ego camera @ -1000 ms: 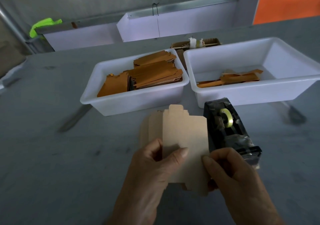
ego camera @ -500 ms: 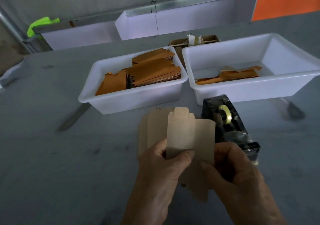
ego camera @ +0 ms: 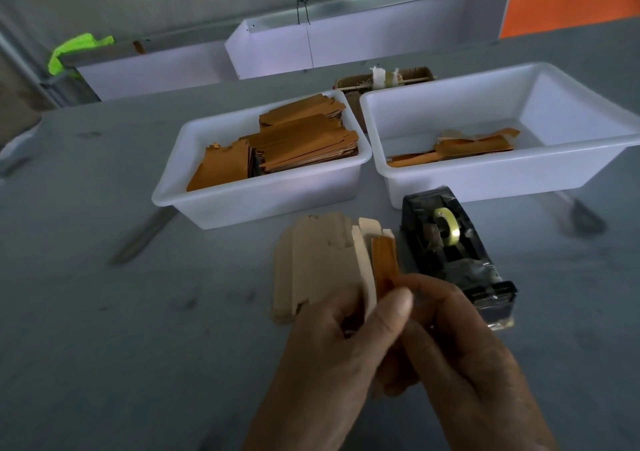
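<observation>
A flat tan cardboard box blank (ego camera: 367,263) stands nearly edge-on between my two hands, its orange inner face showing on one panel. My left hand (ego camera: 332,357) pinches its lower part, thumb on the near side. My right hand (ego camera: 464,357) grips it from the right, fingers curled behind it. Underneath, a small stack of pale cardboard blanks (ego camera: 311,260) lies on the grey table.
A black tape dispenser (ego camera: 453,246) with a yellowish roll sits just right of the blank. A white bin (ego camera: 194,194) full of orange blanks is behind, and a larger white bin (ego camera: 485,180) with a few blanks at the right. White dividers stand at the back.
The held blank has turned from facing me flat to nearly edge-on, folding so its orange inside shows. Both hands have closed in together around its lower end.
</observation>
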Motion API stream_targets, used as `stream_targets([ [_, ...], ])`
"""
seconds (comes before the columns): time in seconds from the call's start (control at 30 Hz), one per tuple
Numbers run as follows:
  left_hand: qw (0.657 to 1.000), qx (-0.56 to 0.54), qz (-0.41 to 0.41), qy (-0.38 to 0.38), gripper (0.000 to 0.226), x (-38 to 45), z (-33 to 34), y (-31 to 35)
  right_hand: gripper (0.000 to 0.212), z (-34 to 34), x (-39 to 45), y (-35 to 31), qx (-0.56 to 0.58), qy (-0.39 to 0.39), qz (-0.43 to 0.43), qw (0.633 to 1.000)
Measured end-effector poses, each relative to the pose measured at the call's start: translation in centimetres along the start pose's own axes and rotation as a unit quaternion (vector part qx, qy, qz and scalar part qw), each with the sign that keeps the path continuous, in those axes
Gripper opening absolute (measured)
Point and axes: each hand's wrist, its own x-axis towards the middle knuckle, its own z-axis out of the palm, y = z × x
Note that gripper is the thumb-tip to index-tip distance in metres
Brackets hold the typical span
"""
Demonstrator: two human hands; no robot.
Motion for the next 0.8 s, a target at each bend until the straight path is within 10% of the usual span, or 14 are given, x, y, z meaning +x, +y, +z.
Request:
stream_targets([
  [0.4,0.993,-0.01,-0.043,-0.107,0.025,-0.5,-0.5,-0.7,0.036,-1.6,0.9,-0.5,0.106,-0.009,0.193,0.976],
  [0.8,0.998,0.012,-0.022,0.062,0.027,-0.7,0.2,-0.3,0.026,-2.0,1.3,-0.9,0.115,0.012,0.187,0.976],
])
